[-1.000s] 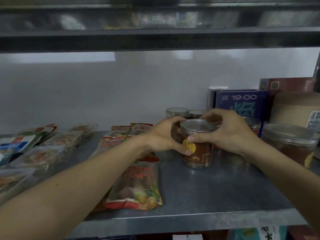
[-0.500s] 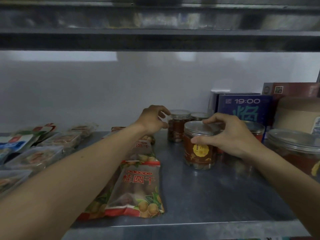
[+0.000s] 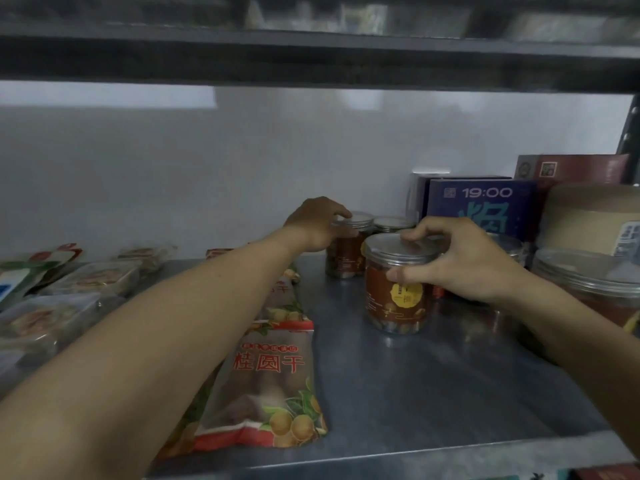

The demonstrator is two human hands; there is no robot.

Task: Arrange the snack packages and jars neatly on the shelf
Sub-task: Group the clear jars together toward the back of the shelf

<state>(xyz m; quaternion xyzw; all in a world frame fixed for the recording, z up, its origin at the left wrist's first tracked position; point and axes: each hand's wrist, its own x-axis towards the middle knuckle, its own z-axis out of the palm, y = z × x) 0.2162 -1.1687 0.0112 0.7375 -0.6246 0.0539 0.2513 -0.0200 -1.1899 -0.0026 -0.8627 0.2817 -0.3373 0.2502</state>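
Observation:
A clear jar with a brown label and grey lid (image 3: 394, 299) stands mid-shelf; my right hand (image 3: 460, 261) grips its lid and upper side. Farther back, my left hand (image 3: 317, 225) closes around a smaller brown jar (image 3: 348, 258) near the wall. Another small jar (image 3: 391, 224) stands just right of it. Snack bags with red text and longan pictures (image 3: 273, 382) lie flat in a row under my left forearm. The grey metal shelf (image 3: 433, 386) holds everything.
Clear plastic food trays (image 3: 90, 278) lie at the left. A blue box marked 19:00 (image 3: 485, 206), a red box (image 3: 575, 169), a tan round tub (image 3: 592, 216) and a large clear jar (image 3: 588, 282) crowd the right. The upper shelf (image 3: 311, 60) hangs close overhead.
My left hand left the front jar, reached back and closed on the rear small jar. My right hand stayed on the front jar, which turned so its yellow label faces me.

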